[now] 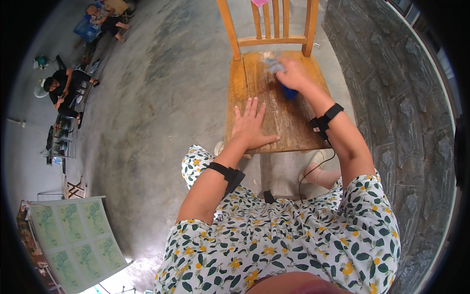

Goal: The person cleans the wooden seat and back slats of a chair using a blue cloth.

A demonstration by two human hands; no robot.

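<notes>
A wooden chair with a worn, scuffed seat [290,125] stands in front of me, its slatted backrest [272,40] at the far side. My left hand [249,126] lies flat on the near left of the seat, fingers spread, holding nothing. Towards the rear of the seat, my right hand [293,73] grips a grey cloth [273,65] pressed against the wood; motion blurs both. Dark blue material [290,92] shows beneath that wrist; whether it belongs to the cloth I cannot tell. A bit of pink material [260,3] hangs at the top of the backrest.
A rough stone-tiled wall [407,147] runs close along the right. Concrete floor [147,110] extends leftward. Two people [60,88] sit at the far left. A table with a green patterned top [77,242] stands at lower left. A thin cable [312,170] hangs from my right wrist strap.
</notes>
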